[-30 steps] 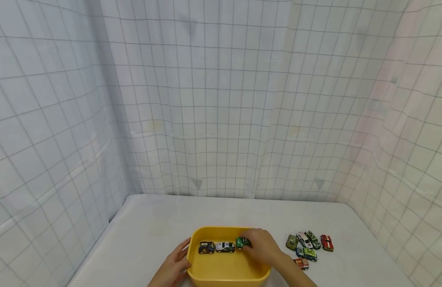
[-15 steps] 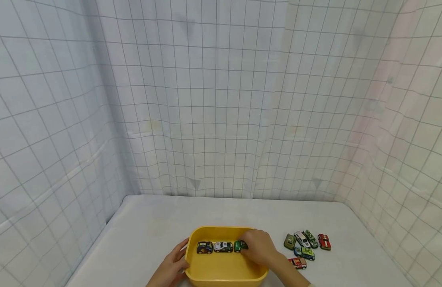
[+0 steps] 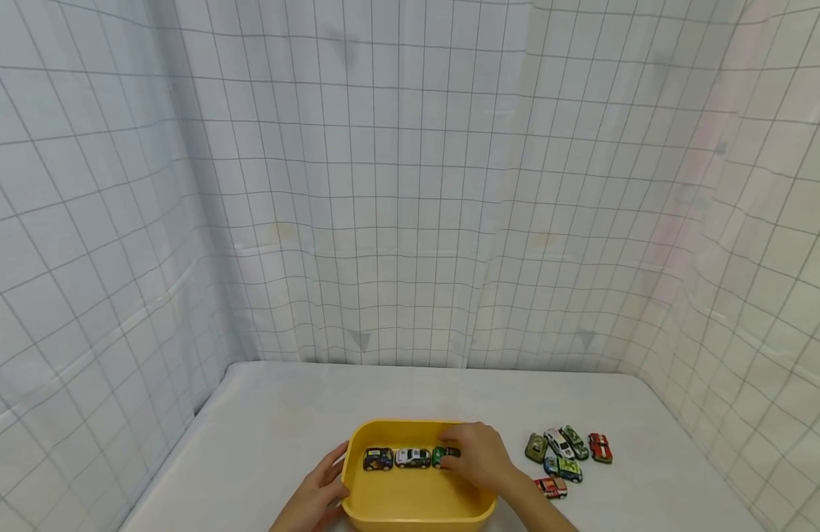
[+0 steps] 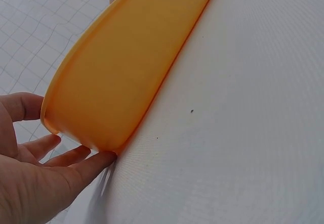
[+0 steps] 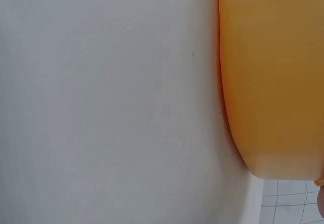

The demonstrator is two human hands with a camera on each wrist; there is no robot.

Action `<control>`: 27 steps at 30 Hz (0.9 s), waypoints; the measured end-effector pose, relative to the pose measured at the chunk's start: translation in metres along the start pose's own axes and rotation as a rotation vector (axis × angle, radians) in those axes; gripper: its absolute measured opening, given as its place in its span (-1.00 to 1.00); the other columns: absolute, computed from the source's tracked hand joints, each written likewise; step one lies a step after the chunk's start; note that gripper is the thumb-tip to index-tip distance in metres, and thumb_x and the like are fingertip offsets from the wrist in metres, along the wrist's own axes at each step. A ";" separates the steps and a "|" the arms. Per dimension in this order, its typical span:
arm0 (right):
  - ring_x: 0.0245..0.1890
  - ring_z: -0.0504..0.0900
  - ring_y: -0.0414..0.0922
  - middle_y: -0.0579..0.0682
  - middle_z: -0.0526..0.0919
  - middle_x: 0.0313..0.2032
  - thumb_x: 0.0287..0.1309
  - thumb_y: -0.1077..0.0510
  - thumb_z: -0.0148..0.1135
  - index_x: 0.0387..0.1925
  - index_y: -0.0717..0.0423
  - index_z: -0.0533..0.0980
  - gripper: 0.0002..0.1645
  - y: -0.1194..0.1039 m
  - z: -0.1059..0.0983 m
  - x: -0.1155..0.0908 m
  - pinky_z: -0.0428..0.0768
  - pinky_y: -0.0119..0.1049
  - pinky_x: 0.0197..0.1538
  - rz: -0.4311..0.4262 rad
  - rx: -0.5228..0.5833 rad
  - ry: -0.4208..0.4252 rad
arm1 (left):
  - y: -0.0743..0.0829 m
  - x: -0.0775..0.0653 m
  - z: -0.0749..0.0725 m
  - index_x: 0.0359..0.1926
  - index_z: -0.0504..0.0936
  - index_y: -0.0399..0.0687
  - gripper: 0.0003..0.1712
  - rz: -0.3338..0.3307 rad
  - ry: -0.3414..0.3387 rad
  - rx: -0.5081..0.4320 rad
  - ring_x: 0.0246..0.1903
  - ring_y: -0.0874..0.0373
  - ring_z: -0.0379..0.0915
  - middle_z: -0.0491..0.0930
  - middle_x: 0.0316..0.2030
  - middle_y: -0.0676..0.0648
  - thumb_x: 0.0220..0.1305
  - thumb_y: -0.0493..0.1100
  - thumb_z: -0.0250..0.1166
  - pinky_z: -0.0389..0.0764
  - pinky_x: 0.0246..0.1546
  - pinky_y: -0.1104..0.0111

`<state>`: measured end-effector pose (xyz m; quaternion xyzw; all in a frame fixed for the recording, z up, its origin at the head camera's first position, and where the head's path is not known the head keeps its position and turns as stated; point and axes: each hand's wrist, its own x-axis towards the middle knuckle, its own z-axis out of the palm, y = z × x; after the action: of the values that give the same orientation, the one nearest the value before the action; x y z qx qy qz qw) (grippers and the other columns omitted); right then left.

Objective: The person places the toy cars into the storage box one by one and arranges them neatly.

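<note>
Head view: my right hand (image 3: 479,454) has brought the green car (image 3: 443,457) down into line inside the yellow bin (image 3: 417,499), just beside the white-and-black car (image 3: 413,459) and the dark blue car (image 3: 378,459). A second ago it sat a little farther back; the fingers now stand more parted about it, though I cannot tell whether they pinch it. By my reckoning, that puts the third car of the row in place. My left hand (image 3: 317,491) rests with fingers spread against the bin's outer left end, apparently steadying it. To the right on the white tabletop (image 3: 623,495) lie six more: an olive car (image 3: 536,447), a white car (image 3: 559,443), a camouflage car (image 3: 575,442), a red car (image 3: 600,448), a blue-and-lime car (image 3: 564,468) and, nearest, a red-and-orange car (image 3: 553,488), partly hidden by my right forearm (image 3: 533,501), which crosses between bin and cluster.
</note>
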<state>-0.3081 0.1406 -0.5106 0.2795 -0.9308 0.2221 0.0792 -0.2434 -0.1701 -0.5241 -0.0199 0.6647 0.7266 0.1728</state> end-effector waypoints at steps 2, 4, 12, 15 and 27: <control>-0.13 0.73 -0.17 -0.22 0.79 -0.19 0.04 0.02 0.60 -0.09 0.01 0.79 -0.63 0.000 -0.001 0.000 0.71 -0.04 -0.02 -0.002 0.021 0.011 | 0.000 0.000 0.000 0.63 -0.20 -0.32 -0.03 0.000 0.000 -0.004 0.45 -0.54 -0.08 -0.22 0.52 -0.57 0.31 -0.43 0.08 0.47 0.22 -0.18; -0.11 0.73 -0.15 -0.21 0.79 -0.17 0.05 0.01 0.60 -0.08 0.02 0.78 -0.63 0.001 -0.002 -0.001 0.70 -0.01 -0.01 -0.010 0.033 0.017 | 0.001 0.000 0.000 0.63 -0.19 -0.32 -0.03 -0.004 0.004 -0.005 0.45 -0.53 -0.08 -0.22 0.52 -0.57 0.31 -0.43 0.08 0.48 0.21 -0.17; -0.05 0.72 -0.12 -0.12 0.79 -0.09 0.16 0.08 0.53 -0.02 0.12 0.75 -0.64 0.008 -0.004 -0.007 0.68 -0.05 0.07 -0.046 0.235 0.052 | 0.001 -0.002 0.000 0.63 -0.20 -0.34 -0.04 0.005 -0.013 -0.004 0.44 -0.54 -0.05 -0.23 0.51 -0.59 0.33 -0.41 0.08 0.49 0.20 -0.17; -0.03 0.72 -0.06 -0.05 0.78 -0.06 0.20 0.10 0.51 0.02 0.17 0.73 -0.61 0.009 -0.007 -0.009 0.68 -0.05 0.07 -0.072 0.299 0.026 | 0.000 -0.003 0.000 0.62 -0.19 -0.36 -0.04 0.009 0.000 0.004 0.43 -0.54 -0.03 -0.21 0.51 -0.59 0.32 -0.41 0.10 0.50 0.20 -0.17; -0.03 0.71 -0.01 0.02 0.77 -0.04 0.20 0.12 0.51 0.03 0.20 0.72 -0.60 0.011 -0.028 -0.015 0.68 -0.03 0.07 -0.082 0.268 0.018 | 0.001 -0.002 0.000 0.63 -0.21 -0.34 -0.05 0.003 -0.003 -0.008 0.44 -0.55 -0.08 -0.24 0.51 -0.59 0.35 -0.42 0.07 0.49 0.20 -0.17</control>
<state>-0.3009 0.1687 -0.4936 0.3232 -0.8798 0.3436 0.0584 -0.2419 -0.1710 -0.5229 -0.0187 0.6614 0.7296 0.1727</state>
